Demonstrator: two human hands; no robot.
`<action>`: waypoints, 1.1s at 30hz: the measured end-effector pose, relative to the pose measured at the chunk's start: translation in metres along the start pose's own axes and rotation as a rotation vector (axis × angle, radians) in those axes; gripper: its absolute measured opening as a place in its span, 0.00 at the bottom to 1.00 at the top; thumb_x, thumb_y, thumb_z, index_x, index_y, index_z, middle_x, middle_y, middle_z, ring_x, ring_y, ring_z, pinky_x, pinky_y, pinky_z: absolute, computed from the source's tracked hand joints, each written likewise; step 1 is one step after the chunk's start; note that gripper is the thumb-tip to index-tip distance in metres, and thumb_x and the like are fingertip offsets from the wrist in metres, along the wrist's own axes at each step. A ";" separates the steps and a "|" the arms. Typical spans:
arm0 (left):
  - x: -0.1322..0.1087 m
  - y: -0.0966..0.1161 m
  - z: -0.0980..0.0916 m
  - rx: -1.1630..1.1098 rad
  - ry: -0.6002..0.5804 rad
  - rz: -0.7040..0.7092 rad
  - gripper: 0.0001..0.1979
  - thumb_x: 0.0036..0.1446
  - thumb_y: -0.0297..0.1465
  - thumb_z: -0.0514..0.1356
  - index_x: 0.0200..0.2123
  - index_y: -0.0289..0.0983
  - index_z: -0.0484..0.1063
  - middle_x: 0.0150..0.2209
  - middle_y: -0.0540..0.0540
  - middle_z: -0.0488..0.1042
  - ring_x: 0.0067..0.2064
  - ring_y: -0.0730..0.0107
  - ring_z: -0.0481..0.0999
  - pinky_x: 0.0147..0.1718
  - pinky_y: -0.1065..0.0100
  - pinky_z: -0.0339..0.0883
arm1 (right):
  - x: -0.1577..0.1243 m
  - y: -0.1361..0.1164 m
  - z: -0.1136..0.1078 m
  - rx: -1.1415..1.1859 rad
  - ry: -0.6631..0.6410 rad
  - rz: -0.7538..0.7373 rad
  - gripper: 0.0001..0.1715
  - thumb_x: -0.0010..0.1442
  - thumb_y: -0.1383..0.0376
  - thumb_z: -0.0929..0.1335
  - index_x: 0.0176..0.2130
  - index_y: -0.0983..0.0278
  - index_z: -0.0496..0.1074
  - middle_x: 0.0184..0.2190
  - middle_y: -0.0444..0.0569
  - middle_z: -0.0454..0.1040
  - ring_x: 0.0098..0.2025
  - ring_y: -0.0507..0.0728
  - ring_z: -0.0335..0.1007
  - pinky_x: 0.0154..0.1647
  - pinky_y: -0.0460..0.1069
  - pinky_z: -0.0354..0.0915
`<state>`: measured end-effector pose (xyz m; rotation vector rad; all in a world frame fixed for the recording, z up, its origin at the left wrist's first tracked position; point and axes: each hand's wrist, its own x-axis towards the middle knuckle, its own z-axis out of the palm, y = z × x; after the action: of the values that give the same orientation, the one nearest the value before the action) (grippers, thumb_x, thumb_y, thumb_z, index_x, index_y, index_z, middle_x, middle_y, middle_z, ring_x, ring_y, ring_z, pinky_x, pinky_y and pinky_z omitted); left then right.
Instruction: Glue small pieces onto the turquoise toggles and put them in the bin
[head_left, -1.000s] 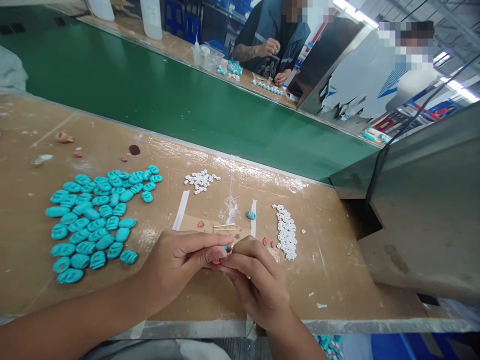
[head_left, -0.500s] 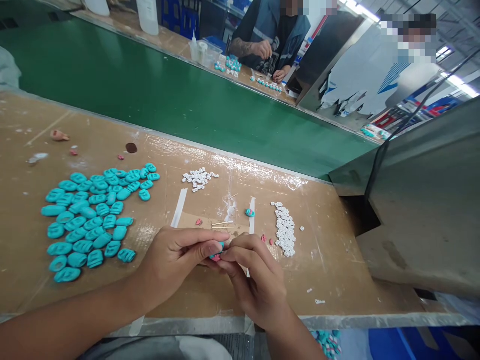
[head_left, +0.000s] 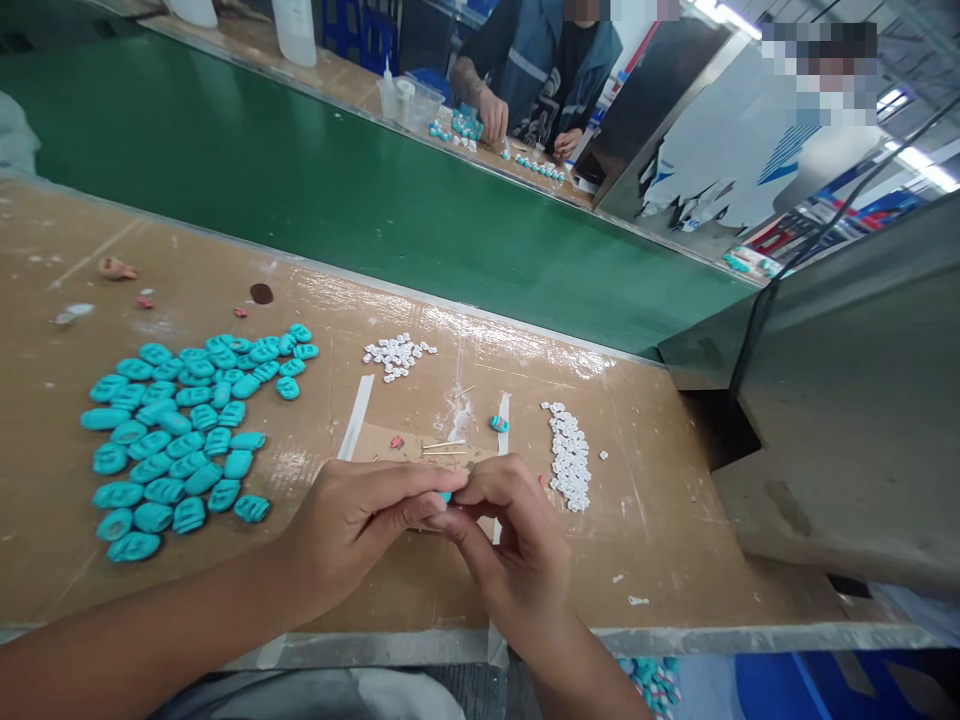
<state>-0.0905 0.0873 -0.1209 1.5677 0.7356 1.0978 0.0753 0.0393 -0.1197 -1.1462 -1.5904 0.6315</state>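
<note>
A small turquoise piece (head_left: 447,496) is pinched between my two hands; only a sliver of it shows. My left hand (head_left: 352,520) grips it with thumb and straightened fingers, which cover most of it. From the other side the bent fingers and thumb of my right hand (head_left: 521,550) close on the same piece. Just beyond the hands lie thin wooden sticks (head_left: 444,448) and a small pink bit (head_left: 397,442). A turquoise piece with a pink band (head_left: 499,424) rests on a tape strip (head_left: 504,405).
Many turquoise oval pieces (head_left: 187,446) are spread on the brown table at left. White ring-like bits lie in a small heap (head_left: 397,356) and a longer cluster (head_left: 570,457). Beyond runs a green belt (head_left: 375,220), with a co-worker (head_left: 540,80) behind it. A metal housing (head_left: 847,420) stands at right.
My right fingers have curled further over the turquoise piece, and its pink part no longer shows. Across the belt, the co-worker's hand has lowered to the small pieces.
</note>
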 end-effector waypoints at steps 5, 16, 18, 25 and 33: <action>0.001 0.002 0.001 -0.387 -0.129 -0.224 0.16 0.59 0.26 0.65 0.47 0.53 0.80 0.42 0.54 0.85 0.43 0.71 0.84 0.42 0.79 0.74 | 0.003 0.002 -0.006 0.023 0.038 -0.082 0.23 0.61 0.72 0.71 0.53 0.56 0.68 0.41 0.48 0.69 0.45 0.54 0.68 0.45 0.50 0.72; 0.002 0.003 0.000 -0.653 -0.285 -0.303 0.10 0.61 0.30 0.65 0.44 0.46 0.82 0.39 0.48 0.85 0.40 0.69 0.83 0.43 0.74 0.75 | -0.006 -0.007 0.005 0.465 -0.127 0.174 0.26 0.65 0.63 0.69 0.60 0.51 0.67 0.55 0.47 0.76 0.54 0.55 0.75 0.55 0.52 0.73; 0.002 0.001 -0.002 -0.607 -0.308 -0.295 0.10 0.61 0.29 0.64 0.44 0.47 0.82 0.39 0.49 0.85 0.41 0.70 0.83 0.44 0.76 0.74 | -0.008 -0.008 0.007 0.566 -0.106 0.248 0.24 0.63 0.63 0.70 0.58 0.52 0.70 0.56 0.48 0.75 0.56 0.57 0.73 0.57 0.53 0.71; 0.003 -0.003 -0.003 -0.487 -0.309 -0.229 0.11 0.61 0.29 0.64 0.44 0.48 0.82 0.40 0.49 0.85 0.43 0.69 0.83 0.43 0.77 0.73 | -0.005 -0.006 0.006 0.655 -0.076 0.280 0.21 0.60 0.65 0.73 0.53 0.50 0.74 0.51 0.45 0.78 0.53 0.55 0.76 0.54 0.50 0.73; 0.006 0.003 -0.005 -0.377 -0.305 -0.168 0.10 0.61 0.30 0.64 0.44 0.48 0.83 0.39 0.49 0.85 0.41 0.68 0.83 0.41 0.75 0.73 | -0.002 -0.008 0.005 0.638 -0.079 0.230 0.22 0.60 0.66 0.73 0.53 0.49 0.75 0.50 0.43 0.79 0.51 0.54 0.77 0.54 0.49 0.73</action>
<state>-0.0931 0.0934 -0.1163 1.2862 0.4161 0.7951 0.0674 0.0352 -0.1154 -0.8256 -1.1870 1.2420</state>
